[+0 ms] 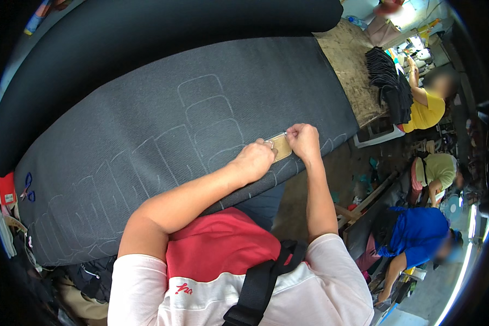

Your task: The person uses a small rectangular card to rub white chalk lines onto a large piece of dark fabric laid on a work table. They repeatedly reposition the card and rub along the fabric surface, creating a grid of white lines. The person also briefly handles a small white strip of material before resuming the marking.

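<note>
Black fabric (pixel 146 81) lies spread before me, marked with pale outlines of rounded rectangles and long curved strips. Near its front right edge lies a small tan template (pixel 281 149) with rounded corners. My left hand (pixel 257 161) is closed, its curled fingers pressing the template's left side onto the cloth. At the template's upper right corner is my right hand (pixel 304 140), its thumb and fingers pinched together. A small pale tip shows at that pinch; the rest of whatever it holds is hidden by the fingers.
A thick black fabric roll (pixel 163 38) runs along the far side. Blue-handled scissors (pixel 28 187) lie at the far left. Stacked black cut pieces (pixel 388 81) rest on a wooden table (pixel 350 65). Co-workers in yellow (pixel 425 111), pale green and blue (pixel 418 231) tops are at right.
</note>
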Tool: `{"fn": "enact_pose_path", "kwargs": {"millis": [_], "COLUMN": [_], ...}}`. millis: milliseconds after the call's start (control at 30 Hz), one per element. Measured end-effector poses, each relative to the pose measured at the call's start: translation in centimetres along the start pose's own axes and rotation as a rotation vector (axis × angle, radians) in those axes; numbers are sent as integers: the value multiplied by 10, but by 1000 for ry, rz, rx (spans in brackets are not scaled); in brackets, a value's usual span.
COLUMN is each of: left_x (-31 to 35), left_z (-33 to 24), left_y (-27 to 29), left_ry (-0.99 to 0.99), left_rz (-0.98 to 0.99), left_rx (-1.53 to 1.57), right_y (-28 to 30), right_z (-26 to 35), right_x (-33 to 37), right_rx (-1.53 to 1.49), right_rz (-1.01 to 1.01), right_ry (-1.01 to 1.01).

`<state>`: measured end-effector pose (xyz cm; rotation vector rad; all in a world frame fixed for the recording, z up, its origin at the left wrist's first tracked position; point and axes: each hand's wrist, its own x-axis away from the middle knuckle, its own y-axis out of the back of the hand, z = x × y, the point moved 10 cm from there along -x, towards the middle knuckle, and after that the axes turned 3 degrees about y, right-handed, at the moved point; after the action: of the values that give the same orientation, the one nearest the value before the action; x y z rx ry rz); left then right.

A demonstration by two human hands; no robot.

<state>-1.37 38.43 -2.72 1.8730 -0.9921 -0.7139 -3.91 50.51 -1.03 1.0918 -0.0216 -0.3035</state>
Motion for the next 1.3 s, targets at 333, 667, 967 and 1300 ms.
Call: {"fn": "enact_pose_path", "kwargs": {"millis": [333,667,967,1300], "left_x": [-35,26,38,31], "left_z": [29,25,75,36], "left_y": [-1,41,37,59], "left_ry": [36,155,523,196], "left_rz": [176,-226,-101,-402], "left_rx": [187,184,-40,-18], "right_y": [-4,26,21,2], "right_z": [41,33,-5,-19], "right_x": [72,89,77,46], "right_rx": [330,-685,-862,-1034], "right_rz": [-12,-45,-205,-223], "right_ry": [-28,-173,-257,-306]}}
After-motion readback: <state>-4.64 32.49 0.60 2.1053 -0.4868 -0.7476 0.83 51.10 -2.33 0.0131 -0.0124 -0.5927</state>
